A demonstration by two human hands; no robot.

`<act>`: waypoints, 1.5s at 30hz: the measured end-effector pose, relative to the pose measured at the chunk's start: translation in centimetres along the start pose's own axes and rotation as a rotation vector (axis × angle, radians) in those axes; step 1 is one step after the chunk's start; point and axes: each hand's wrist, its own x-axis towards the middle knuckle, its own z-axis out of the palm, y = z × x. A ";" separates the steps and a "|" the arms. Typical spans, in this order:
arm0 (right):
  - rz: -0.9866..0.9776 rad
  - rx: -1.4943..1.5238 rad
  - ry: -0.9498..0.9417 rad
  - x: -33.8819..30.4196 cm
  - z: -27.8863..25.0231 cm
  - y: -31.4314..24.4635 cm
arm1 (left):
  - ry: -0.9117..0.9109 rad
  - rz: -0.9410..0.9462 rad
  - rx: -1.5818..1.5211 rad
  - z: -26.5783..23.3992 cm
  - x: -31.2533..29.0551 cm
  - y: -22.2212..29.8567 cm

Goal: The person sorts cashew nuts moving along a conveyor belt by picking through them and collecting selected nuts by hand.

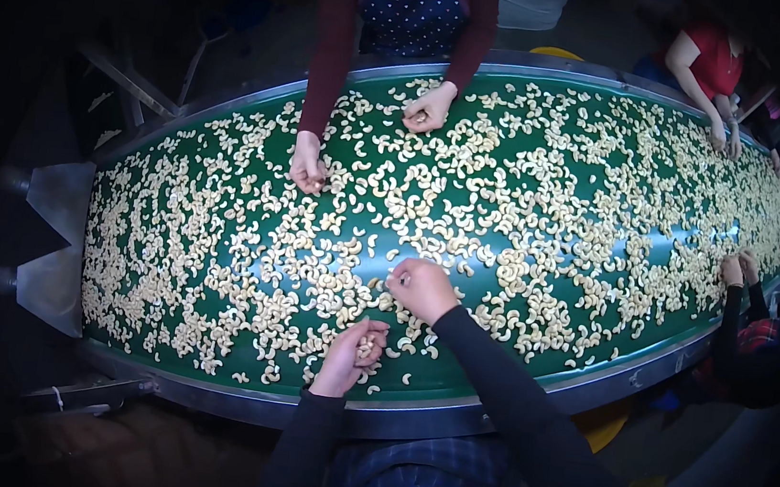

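Left hand (340, 365) cupped cashews (365, 348), right hand (427, 293) pinched, contents unclear; kernels seemed light, stiff, brittle, best taken mid-curve.

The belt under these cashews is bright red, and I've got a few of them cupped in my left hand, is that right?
Not quite: the head view shows the belt is green, not red. There are cashews spread over it, and your left hand does cup a few.
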 end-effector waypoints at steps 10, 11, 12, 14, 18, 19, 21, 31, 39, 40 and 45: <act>0.001 0.030 -0.098 0.6 2.0 -0.6 | -0.066 -0.116 -0.336 0.3 -1.6 -2.8; -0.020 -0.081 -0.072 1.3 2.8 -1.4 | -0.131 -0.091 -0.337 -0.4 -1.6 -2.9; -0.040 -0.193 -0.045 1.7 3.5 -2.1 | -0.126 -0.091 -0.338 -0.2 -1.8 -3.0; -0.014 -0.296 -0.089 2.4 5.0 -0.4 | 0.053 -0.092 -0.245 1.2 -1.6 -2.7; -0.010 -0.128 -0.250 1.2 3.6 0.1 | 0.088 -0.022 -0.222 0.8 -1.6 -3.6; -0.025 0.108 -0.264 0.3 2.8 0.3 | 0.087 -0.018 -0.223 0.7 -1.6 -4.0; 0.218 0.516 -0.504 -1.8 0.7 1.6 | 0.189 0.052 -0.250 0.5 -1.4 -4.8; 0.754 1.871 -0.329 -12.5 -3.7 6.8 | 0.252 0.562 0.576 9.8 4.2 -1.2; 0.726 2.148 0.099 -22.1 -17.7 14.6 | 0.470 0.859 1.302 9.6 12.2 0.0; 0.711 2.092 0.218 -24.1 -20.8 15.4 | 0.474 0.811 1.329 9.2 12.1 0.2; 0.508 1.779 0.684 -36.8 -35.7 20.1 | 0.450 0.653 1.327 8.9 12.5 1.1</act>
